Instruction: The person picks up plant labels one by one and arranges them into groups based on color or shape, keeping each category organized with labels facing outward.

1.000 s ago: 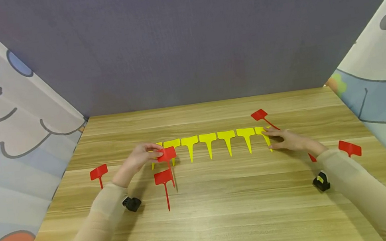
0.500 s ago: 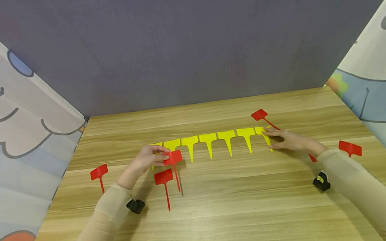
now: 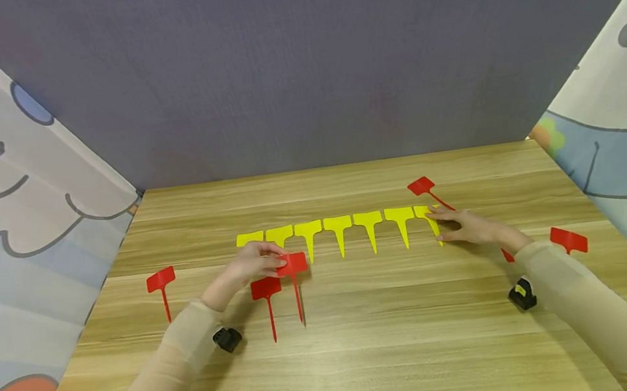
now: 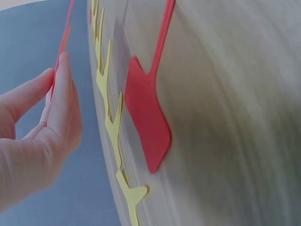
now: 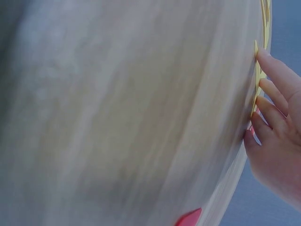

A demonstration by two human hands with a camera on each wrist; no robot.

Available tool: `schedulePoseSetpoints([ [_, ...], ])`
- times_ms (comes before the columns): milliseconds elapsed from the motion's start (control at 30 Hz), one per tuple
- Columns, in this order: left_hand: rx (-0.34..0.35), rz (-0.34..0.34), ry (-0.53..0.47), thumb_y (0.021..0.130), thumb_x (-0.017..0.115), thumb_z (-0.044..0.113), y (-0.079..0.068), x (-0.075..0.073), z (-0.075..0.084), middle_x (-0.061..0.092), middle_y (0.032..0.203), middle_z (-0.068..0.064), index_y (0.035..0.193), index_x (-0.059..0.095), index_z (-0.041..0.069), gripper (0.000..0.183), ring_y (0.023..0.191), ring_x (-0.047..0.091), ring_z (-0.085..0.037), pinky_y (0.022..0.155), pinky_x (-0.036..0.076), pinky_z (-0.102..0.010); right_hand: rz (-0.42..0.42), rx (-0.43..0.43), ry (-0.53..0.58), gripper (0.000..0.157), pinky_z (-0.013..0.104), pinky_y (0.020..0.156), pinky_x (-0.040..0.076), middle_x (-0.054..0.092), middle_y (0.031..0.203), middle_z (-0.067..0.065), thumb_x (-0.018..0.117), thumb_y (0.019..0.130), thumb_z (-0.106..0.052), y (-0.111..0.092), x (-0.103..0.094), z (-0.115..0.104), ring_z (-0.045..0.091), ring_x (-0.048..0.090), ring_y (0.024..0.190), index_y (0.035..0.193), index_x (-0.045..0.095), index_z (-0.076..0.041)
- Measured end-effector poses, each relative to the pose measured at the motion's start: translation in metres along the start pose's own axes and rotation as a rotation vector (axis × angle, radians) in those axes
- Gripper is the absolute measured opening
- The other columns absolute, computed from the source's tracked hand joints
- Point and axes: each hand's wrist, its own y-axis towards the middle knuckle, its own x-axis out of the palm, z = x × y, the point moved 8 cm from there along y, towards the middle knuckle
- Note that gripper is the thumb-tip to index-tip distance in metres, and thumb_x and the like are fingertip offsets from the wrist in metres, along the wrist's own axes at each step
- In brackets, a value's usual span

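Between thumb and fingers, my left hand [image 3: 251,263] pinches a red T-shaped plant label [image 3: 295,263] by its head, the thin stem pointing toward me. In the left wrist view the held label [image 4: 62,49] shows edge-on. Just below that hand, another red label [image 3: 266,288] lies on the table. Several yellow T-shaped plant labels [image 3: 338,224] form a side-by-side row, heads away from me; the left hand covers the stems at its left end. My right hand [image 3: 466,227] rests with spread fingers on the row's rightmost yellow label [image 3: 422,212], partly hiding it.
More red labels lie around: one at far left [image 3: 161,280], one behind the row [image 3: 421,186], one at far right [image 3: 568,240]. A red piece [image 3: 507,256] shows beside the right wrist. A grey panel [image 3: 324,90] stands behind the wooden table [image 3: 369,358].
My left hand has moved right and toward me with the red label, uncovering the heads of the leftmost yellow labels. The right hand has stayed in place.
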Motion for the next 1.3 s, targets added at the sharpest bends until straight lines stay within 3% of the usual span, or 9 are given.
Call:
schedulePoseSetpoints([
  [100, -0.005, -0.005, 0.019, 0.083, 0.056, -0.002, 0.000, 0.003, -0.001, 0.055, 0.102, -0.022, 0.106, 0.054, -0.013, 0.025, 0.070, 0.060, -0.012, 0.068, 0.053, -0.033, 0.000, 0.000, -0.002, 0.063, 0.058, 0.099, 0.016, 0.017, 0.143, 0.020, 0.058, 0.086, -0.024, 0.000, 0.000, 0.000, 0.040, 0.009, 0.130, 0.136, 0.029, 0.001],
  [233, -0.007, -0.006, 0.048, 0.083, 0.056, -0.003, 0.000, 0.007, -0.003, 0.037, 0.125, -0.032, 0.103, 0.055, -0.012, 0.023, 0.071, 0.059, -0.011, 0.066, 0.053, -0.031, -0.003, 0.004, 0.001, 0.064, 0.059, 0.099, 0.015, 0.017, 0.144, 0.020, 0.058, 0.086, -0.026, -0.001, 0.000, 0.000, 0.040, 0.008, 0.130, 0.136, 0.029, 0.001],
  [300, -0.016, 0.003, 0.052, 0.082, 0.057, -0.003, 0.000, 0.007, -0.004, 0.040, 0.122, -0.030, 0.102, 0.056, -0.012, 0.022, 0.070, 0.058, -0.011, 0.065, 0.053, -0.030, -0.004, 0.005, 0.004, 0.064, 0.059, 0.099, 0.015, 0.016, 0.144, 0.020, 0.058, 0.086, -0.026, -0.001, 0.000, 0.000, 0.040, 0.008, 0.130, 0.136, 0.029, 0.000],
  [433, -0.014, -0.007, 0.051, 0.081, 0.059, -0.001, 0.002, 0.010, -0.007, 0.058, 0.090, -0.017, 0.100, 0.057, -0.011, 0.021, 0.069, 0.059, -0.012, 0.064, 0.053, -0.030, 0.001, -0.003, -0.004, 0.063, 0.059, 0.099, 0.016, 0.017, 0.144, 0.020, 0.057, 0.086, -0.025, 0.000, 0.000, 0.001, 0.040, 0.009, 0.130, 0.136, 0.029, 0.001],
  [533, 0.020, -0.041, 0.023, 0.080, 0.062, 0.001, 0.003, 0.012, -0.009, 0.061, 0.081, -0.010, 0.097, 0.059, -0.009, 0.020, 0.066, 0.060, -0.013, 0.061, 0.053, -0.029, 0.006, -0.008, -0.009, 0.063, 0.058, 0.099, 0.016, 0.018, 0.143, 0.020, 0.057, 0.086, -0.025, 0.000, -0.001, 0.000, 0.040, 0.009, 0.130, 0.136, 0.030, 0.001],
  [633, 0.026, -0.045, 0.013, 0.079, 0.063, 0.002, 0.003, 0.012, -0.009, 0.062, 0.079, -0.010, 0.095, 0.060, -0.008, 0.019, 0.064, 0.060, -0.014, 0.061, 0.053, -0.030, 0.007, -0.003, -0.006, 0.063, 0.058, 0.099, 0.015, 0.018, 0.143, 0.019, 0.058, 0.086, -0.025, 0.000, 0.000, 0.001, 0.040, 0.009, 0.130, 0.136, 0.030, 0.000],
  [900, -0.056, 0.057, 0.070, 0.079, 0.059, -0.007, 0.003, 0.016, -0.012, 0.055, 0.070, -0.006, 0.100, 0.058, -0.014, 0.022, 0.060, 0.058, -0.012, 0.061, 0.053, -0.030, 0.004, 0.004, -0.011, 0.064, 0.058, 0.099, 0.016, 0.018, 0.144, 0.019, 0.058, 0.086, -0.028, -0.001, -0.001, 0.001, 0.040, 0.010, 0.130, 0.136, 0.030, -0.001],
  [1300, -0.020, 0.101, 0.208, 0.077, 0.062, -0.006, 0.005, 0.017, -0.010, 0.050, 0.071, -0.007, 0.093, 0.060, -0.011, 0.017, 0.055, 0.055, -0.012, 0.056, 0.053, -0.028, 0.010, -0.013, -0.024, 0.063, 0.058, 0.099, 0.017, 0.019, 0.143, 0.020, 0.058, 0.086, -0.026, 0.000, 0.000, 0.001, 0.040, 0.010, 0.130, 0.136, 0.031, 0.001],
])
